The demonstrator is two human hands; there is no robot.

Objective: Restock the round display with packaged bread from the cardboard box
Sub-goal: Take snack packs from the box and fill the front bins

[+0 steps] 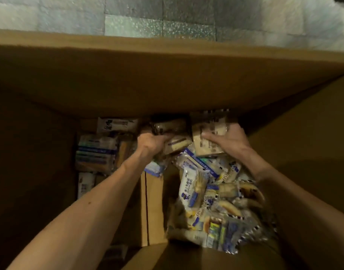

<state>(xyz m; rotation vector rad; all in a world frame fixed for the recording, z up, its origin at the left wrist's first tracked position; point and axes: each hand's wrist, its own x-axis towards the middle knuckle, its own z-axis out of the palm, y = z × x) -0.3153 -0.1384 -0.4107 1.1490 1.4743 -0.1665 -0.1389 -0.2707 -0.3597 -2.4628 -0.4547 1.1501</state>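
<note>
Grey floor tiles [167,26] frame a deep cardboard box [167,78] where, at its far wall, the left hand [149,141] grips a striped bread packet [176,144] and the right hand [230,140] clasps a tan bread packet [206,146], a pick-up likely calling next for a lift toward the unseen display.

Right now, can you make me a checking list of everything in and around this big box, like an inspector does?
Surface: inside of the cardboard box; a cardboard flap lies on its bottom.
Job's things: bread packets heaped on the right, stacked packets on the left; round display not in view.
Clutter: nothing seen.
Hands: left hand grips a cream packet; right hand rests on a tan packet, grip unclear.
Cables: nothing seen.
Surroundings: pale tiled floor beyond the box's far wall.
</note>
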